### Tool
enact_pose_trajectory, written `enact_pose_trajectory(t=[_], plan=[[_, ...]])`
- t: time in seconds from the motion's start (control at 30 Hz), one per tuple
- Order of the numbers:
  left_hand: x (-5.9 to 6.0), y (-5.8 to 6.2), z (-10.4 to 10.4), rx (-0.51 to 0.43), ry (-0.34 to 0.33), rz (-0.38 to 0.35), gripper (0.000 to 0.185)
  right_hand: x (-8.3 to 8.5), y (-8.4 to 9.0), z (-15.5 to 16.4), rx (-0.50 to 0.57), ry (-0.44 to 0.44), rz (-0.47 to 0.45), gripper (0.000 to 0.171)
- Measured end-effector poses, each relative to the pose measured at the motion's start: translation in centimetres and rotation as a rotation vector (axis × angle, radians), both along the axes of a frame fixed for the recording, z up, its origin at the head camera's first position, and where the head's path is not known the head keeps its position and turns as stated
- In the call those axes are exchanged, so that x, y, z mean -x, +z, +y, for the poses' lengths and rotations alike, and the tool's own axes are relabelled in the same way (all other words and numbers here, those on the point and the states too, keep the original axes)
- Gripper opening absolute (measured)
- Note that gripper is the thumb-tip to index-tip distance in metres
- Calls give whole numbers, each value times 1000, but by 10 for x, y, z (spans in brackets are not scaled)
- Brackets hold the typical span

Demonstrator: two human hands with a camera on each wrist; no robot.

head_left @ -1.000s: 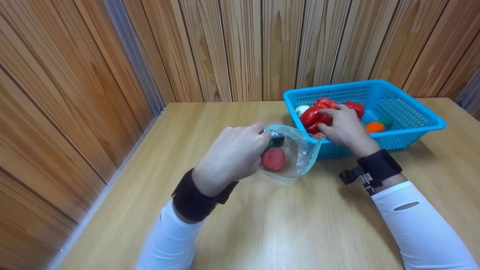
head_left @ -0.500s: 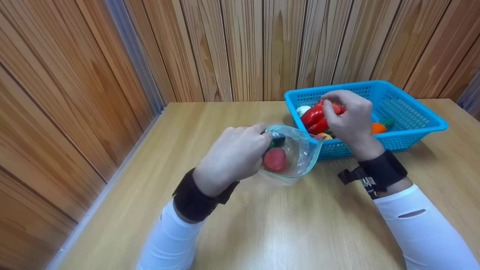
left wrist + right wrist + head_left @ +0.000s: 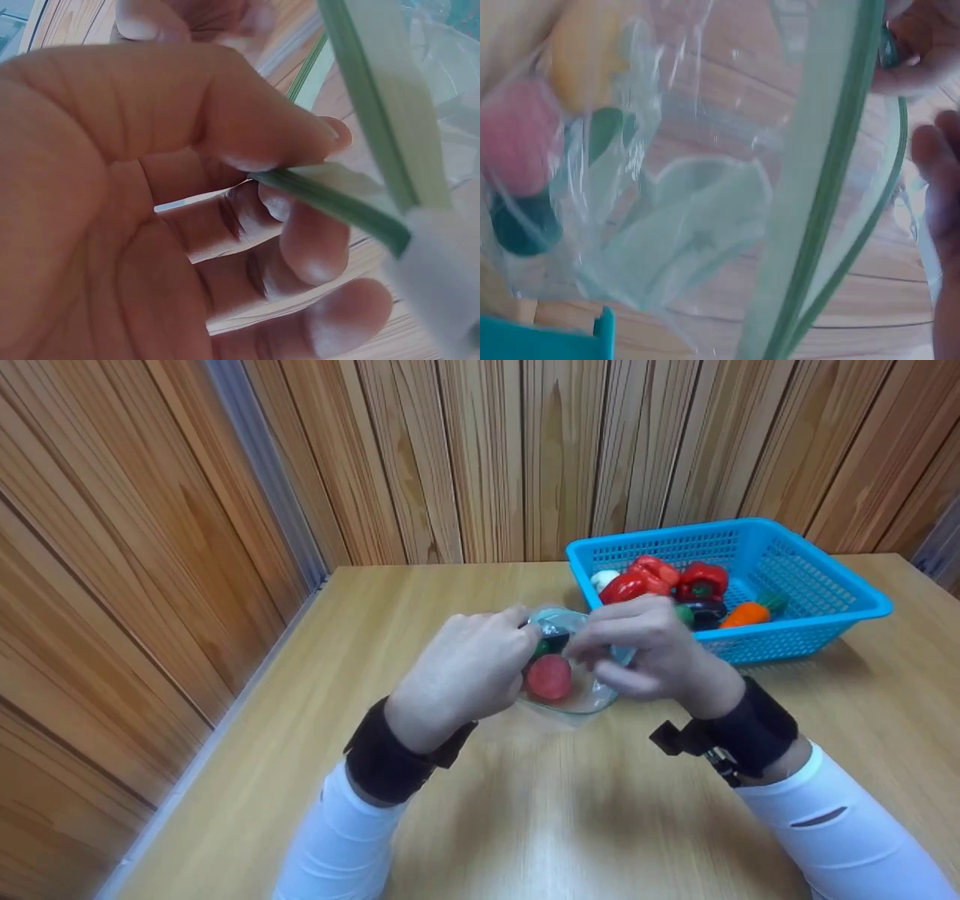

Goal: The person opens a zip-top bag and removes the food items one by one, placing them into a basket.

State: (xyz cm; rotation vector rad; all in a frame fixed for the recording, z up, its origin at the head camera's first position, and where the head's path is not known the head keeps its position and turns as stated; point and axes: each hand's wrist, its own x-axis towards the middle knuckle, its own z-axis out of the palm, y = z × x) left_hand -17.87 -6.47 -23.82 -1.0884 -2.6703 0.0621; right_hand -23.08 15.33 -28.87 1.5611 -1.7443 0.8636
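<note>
Right hand [image 3: 645, 652] left basket [image 3: 810, 585], joining bag [image 3: 574, 690].

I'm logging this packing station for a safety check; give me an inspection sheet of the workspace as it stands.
Surface: light wooden table, bare in front of the arms.
Job's things: clear zip bag on the table, holding a pink round piece and something green; its green zip strip is pinched.
Clutter: blue basket with red peppers, a carrot, a white piece and a dark piece.
Grippers: left hand pinches the bag's rim; right hand is at the bag's mouth, blurred, grip unclear.
Cables: nothing seen.
Surroundings: wood-panelled walls; black wrist bands, white sleeves.
</note>
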Motion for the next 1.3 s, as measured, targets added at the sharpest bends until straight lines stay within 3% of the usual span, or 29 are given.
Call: enact_pose_trajectory(t=[0.07, 0.17, 0.27, 0.4, 0.5, 0.93, 1.17, 1.3], plan=[[-1, -1, 0, 7, -7, 25, 20, -1, -7, -6, -206, -97, -151, 24], [-3, -1, 0, 8, -24, 58, 19, 4, -25, -16, -509, -330, -348, 41], [-6, -1, 2, 20, -59, 42, 21, 12, -49, -23, -672, -482, -504, 61], [-9, 2, 7, 70, -109, -83, 26, 20, -75, -23, -649, -508, -575, 67], [-8, 3, 10, 95, -105, -156, 27, 23, -84, -22, -600, -521, -532, 72], [-5, -2, 8, 99, -78, -196, 20, 25, -91, -23, -658, -492, -545, 67], [-1, -6, 9, 72, -109, -170, 16, 26, -90, -25, -705, -501, -604, 63], [8, -7, 7, 21, -176, -250, 21, 25, -89, -24, -725, -521, -584, 64]])
